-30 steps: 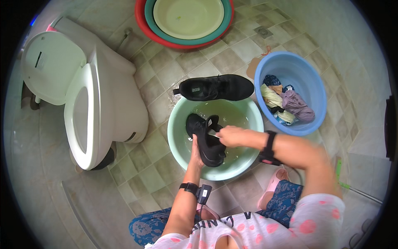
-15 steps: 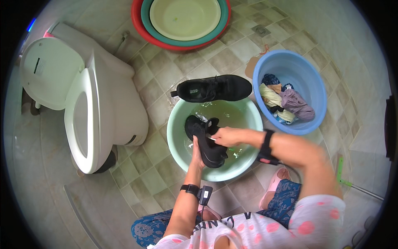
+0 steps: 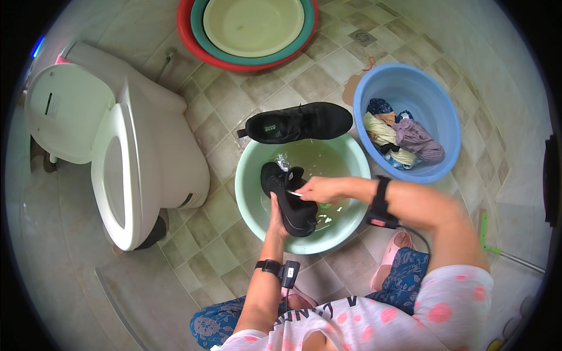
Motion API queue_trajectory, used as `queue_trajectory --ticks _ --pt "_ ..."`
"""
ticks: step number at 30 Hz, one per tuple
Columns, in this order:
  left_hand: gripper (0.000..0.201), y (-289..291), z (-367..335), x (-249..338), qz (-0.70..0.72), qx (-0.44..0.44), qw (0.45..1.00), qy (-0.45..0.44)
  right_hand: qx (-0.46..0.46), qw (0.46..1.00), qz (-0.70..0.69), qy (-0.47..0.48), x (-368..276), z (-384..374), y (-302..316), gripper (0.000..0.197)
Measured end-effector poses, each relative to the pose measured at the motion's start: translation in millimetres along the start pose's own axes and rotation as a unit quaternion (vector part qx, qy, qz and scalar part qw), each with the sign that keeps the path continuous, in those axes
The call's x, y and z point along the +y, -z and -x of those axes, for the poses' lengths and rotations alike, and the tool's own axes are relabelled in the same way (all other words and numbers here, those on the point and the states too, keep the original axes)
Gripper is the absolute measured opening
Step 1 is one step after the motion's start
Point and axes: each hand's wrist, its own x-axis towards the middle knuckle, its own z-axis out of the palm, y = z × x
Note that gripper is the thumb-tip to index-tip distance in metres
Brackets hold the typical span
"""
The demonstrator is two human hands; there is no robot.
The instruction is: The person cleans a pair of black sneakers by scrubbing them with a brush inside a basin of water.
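Note:
Over the pale green basin [image 3: 244, 212] with cloudy water, my left hand [image 3: 277, 219] grips a black shoe [image 3: 285, 206] from its left side, closed around it. The shoe is tilted, its toe toward the far left and its heel toward me. My right hand [image 3: 319, 190] is closed on a thin white stick-like tool [image 3: 295, 193], whose end reaches the shoe's opening; its working tip is hidden. A second black shoe [image 3: 328, 121] lies across the basin's far rim, toe to the right.
On the right stands a blue basin [image 3: 451, 126] holding wet-looking cloths [image 3: 418, 140]. Nested red, teal and cream basins [image 3: 190, 44] sit at the far side. A white toilet [image 3: 155, 134] with raised lid is on the left. A floor drain [image 3: 363, 38] lies far right; a green-ended pole [image 3: 485, 234] is nearby.
My right hand has shifted slightly at the shoe's opening, and more of the white tool shows. The left hand keeps its hold. The whole view has shifted a little.

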Motion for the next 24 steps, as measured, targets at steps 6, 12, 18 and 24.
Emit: queue_trajectory --ticks 6,12,18,24 --pt "0.080 0 -10 -4 -0.006 0.011 1.000 -0.006 -0.073 0.990 -0.006 -0.123 0 25 7 0.025" --pt "0.081 10 -10 -5 -0.031 0.059 0.997 -0.033 -0.014 0.981 -0.131 -0.143 -8 -35 -22 0.034" --pt "0.085 4 -17 -5 -0.031 0.065 0.997 -0.008 -0.152 0.975 -0.063 -0.152 -10 33 25 0.028" --pt "0.087 -1 -19 -12 -0.024 0.034 0.999 -0.008 0.018 0.999 0.022 -0.015 23 -35 -20 0.027"
